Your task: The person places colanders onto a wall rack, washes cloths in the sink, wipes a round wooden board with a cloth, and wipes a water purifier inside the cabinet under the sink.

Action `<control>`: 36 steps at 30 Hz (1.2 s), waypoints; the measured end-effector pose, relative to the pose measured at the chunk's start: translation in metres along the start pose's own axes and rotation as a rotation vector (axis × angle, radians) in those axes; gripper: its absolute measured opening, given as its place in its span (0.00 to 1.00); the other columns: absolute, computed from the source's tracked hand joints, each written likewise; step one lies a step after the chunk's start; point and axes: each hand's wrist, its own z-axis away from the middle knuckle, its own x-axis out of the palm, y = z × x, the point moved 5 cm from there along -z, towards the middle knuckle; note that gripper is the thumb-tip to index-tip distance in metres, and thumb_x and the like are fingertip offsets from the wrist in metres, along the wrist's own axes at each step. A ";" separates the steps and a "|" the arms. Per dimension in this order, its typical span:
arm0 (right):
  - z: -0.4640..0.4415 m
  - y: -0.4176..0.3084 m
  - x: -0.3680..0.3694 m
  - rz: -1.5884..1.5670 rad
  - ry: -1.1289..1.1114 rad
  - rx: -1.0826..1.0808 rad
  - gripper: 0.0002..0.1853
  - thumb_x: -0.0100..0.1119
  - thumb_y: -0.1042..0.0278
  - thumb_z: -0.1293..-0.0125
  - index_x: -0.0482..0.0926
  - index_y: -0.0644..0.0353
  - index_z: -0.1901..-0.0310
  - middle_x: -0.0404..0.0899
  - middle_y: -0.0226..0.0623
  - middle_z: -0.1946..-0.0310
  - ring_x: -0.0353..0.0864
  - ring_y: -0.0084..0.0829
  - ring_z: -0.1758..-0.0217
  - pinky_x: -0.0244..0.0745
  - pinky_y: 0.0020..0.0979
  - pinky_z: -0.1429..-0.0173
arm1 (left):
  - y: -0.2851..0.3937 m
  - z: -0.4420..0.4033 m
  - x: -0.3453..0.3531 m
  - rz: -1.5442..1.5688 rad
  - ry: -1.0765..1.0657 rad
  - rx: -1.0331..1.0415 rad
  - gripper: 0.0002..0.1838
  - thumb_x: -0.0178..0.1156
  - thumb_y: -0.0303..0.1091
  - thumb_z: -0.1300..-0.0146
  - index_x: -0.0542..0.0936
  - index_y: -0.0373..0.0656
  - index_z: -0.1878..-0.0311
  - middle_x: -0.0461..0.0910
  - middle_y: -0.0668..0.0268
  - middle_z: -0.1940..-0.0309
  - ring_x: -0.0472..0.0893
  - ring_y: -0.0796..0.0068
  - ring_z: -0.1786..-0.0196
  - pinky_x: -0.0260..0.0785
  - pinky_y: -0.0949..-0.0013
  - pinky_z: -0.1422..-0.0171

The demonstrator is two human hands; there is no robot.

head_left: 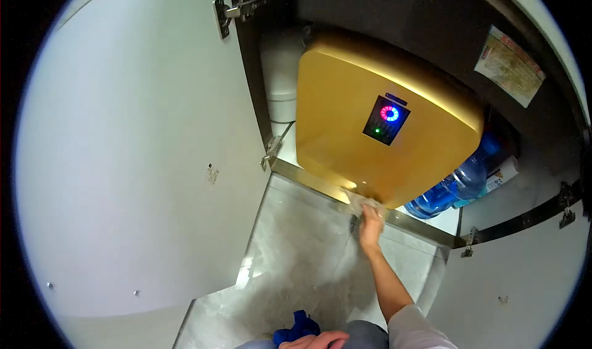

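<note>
My right hand [370,228] reaches down to the lower front edge of a gold water purifier [345,120] inside an open cabinet. Its fingers are closed on a thin whitish wipe [356,202], pressed against the bottom of the gold front. A small dark display [387,119] on the purifier glows with a red and blue ring and a green dot. Low at the picture's bottom edge, my left hand [316,341] is partly cut off, its fingers curled. A bright blue piece [298,328], perhaps cloth, lies right beside it; whether the hand grips it is unclear.
A large white cabinet door [142,145] stands open on the left, another door [524,287] on the right. Blue-tinted plastic bottles [453,188] lie right of the purifier. A white cylinder [280,83] stands left of it. A paper label [510,65] is on the inner wall.
</note>
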 end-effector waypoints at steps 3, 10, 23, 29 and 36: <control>0.013 0.037 -0.040 0.046 0.171 0.148 0.17 0.49 0.81 0.39 0.78 0.64 0.49 0.80 0.46 0.56 0.75 0.48 0.51 0.69 0.41 0.43 | 0.003 0.002 -0.002 0.003 0.006 0.015 0.05 0.61 0.25 0.40 0.81 0.41 0.60 0.82 0.59 0.69 0.80 0.62 0.73 0.73 0.67 0.68; -0.009 0.065 -0.048 -0.416 0.103 0.556 0.22 0.50 0.66 0.30 0.69 0.69 0.39 0.79 0.48 0.69 0.78 0.41 0.64 0.72 0.36 0.54 | 0.009 0.005 0.009 0.019 -0.011 0.076 0.05 0.62 0.26 0.40 0.81 0.41 0.60 0.81 0.59 0.70 0.81 0.62 0.74 0.73 0.67 0.69; -0.018 0.078 -0.053 -0.260 0.124 0.478 0.12 0.52 0.66 0.31 0.74 0.69 0.58 0.77 0.44 0.74 0.70 0.30 0.71 0.69 0.33 0.62 | 0.009 0.007 0.017 -0.025 0.004 0.074 0.06 0.62 0.28 0.39 0.81 0.44 0.59 0.80 0.58 0.75 0.80 0.61 0.76 0.72 0.65 0.71; -0.006 0.021 -0.083 -0.804 0.450 0.637 0.10 0.57 0.71 0.33 0.70 0.59 0.53 0.72 0.25 0.68 0.69 0.17 0.62 0.65 0.23 0.58 | 0.001 0.005 0.018 -0.044 0.003 0.069 0.08 0.62 0.29 0.39 0.81 0.44 0.57 0.82 0.58 0.72 0.82 0.59 0.73 0.74 0.64 0.69; -0.140 -0.125 -0.255 -0.440 0.875 -0.208 0.17 0.51 0.70 0.29 0.68 0.63 0.41 0.68 0.44 0.36 0.68 0.37 0.35 0.60 0.36 0.30 | -0.005 0.001 0.014 -0.022 -0.029 0.069 0.09 0.62 0.30 0.38 0.80 0.43 0.55 0.82 0.56 0.69 0.82 0.58 0.70 0.75 0.64 0.67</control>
